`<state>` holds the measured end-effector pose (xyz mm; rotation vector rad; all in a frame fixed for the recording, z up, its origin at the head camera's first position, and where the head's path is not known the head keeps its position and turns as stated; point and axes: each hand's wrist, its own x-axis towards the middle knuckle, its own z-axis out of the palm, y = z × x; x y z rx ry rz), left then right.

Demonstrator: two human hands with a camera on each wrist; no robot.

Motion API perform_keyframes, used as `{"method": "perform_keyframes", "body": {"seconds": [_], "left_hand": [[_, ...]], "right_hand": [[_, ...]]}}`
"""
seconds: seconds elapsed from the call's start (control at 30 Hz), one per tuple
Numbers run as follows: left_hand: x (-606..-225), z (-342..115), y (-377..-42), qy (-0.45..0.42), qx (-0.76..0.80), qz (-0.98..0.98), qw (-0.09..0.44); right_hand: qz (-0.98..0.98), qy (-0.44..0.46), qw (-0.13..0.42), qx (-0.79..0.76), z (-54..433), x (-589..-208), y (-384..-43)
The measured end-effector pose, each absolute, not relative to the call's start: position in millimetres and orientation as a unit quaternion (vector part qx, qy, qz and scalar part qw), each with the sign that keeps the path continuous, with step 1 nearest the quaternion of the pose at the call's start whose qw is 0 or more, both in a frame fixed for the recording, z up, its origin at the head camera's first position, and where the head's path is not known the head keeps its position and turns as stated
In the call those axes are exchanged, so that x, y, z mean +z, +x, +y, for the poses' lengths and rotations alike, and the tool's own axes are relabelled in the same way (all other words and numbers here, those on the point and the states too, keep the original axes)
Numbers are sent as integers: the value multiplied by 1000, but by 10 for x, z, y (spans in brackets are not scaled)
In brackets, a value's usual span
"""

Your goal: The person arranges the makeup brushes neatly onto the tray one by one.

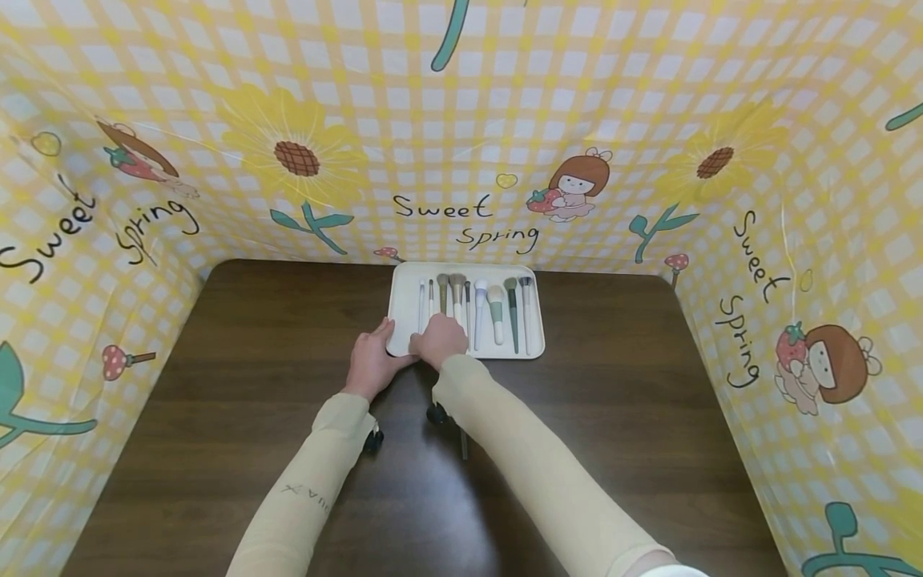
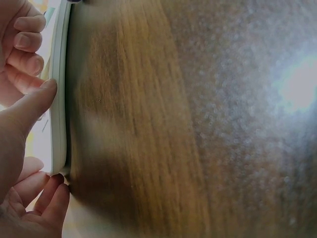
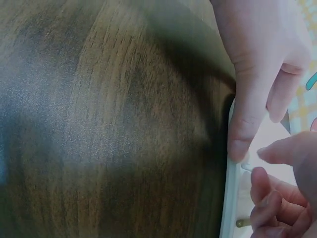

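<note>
A white rectangular tray (image 1: 402, 308) lies at the table's far edge, with several makeup brushes (image 1: 496, 308) side by side in it, bristles to the far side. My left hand (image 1: 371, 365) grips the tray's near left corner; its thumb (image 3: 240, 144) presses the near rim while the other fingers go round the left side. Over the tray, beside that thumb, is my right hand (image 1: 441, 340), fingers loosely bent at the brushes' near ends. Its thumb and index finger stand apart by a thin pale handle end (image 3: 246, 167). The hand hides some handles.
The dark wooden table (image 1: 606, 417) spreads around the tray. Yellow checked cloth (image 1: 447, 144) walls the back and both sides, right behind the tray. Small black devices (image 1: 437, 413) sit at both wrists, under the cream sleeves (image 1: 534, 449).
</note>
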<state>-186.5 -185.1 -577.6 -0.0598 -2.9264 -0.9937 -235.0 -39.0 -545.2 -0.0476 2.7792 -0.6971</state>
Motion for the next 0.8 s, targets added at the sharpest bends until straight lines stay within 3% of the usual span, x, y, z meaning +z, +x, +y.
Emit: {"method": "perform_keyframes", "body": {"seconds": [0.33,0.8], "left_hand": [[-5757,-1847,-1862,-19,-321,-947,21],[-5746,-1835,-1864,-13,-320,-947,16]], "right_hand": [[940,-35,82,-328,-144,-5242,-2282],[910,-41,122,-394,488,-5252,-1776]]}}
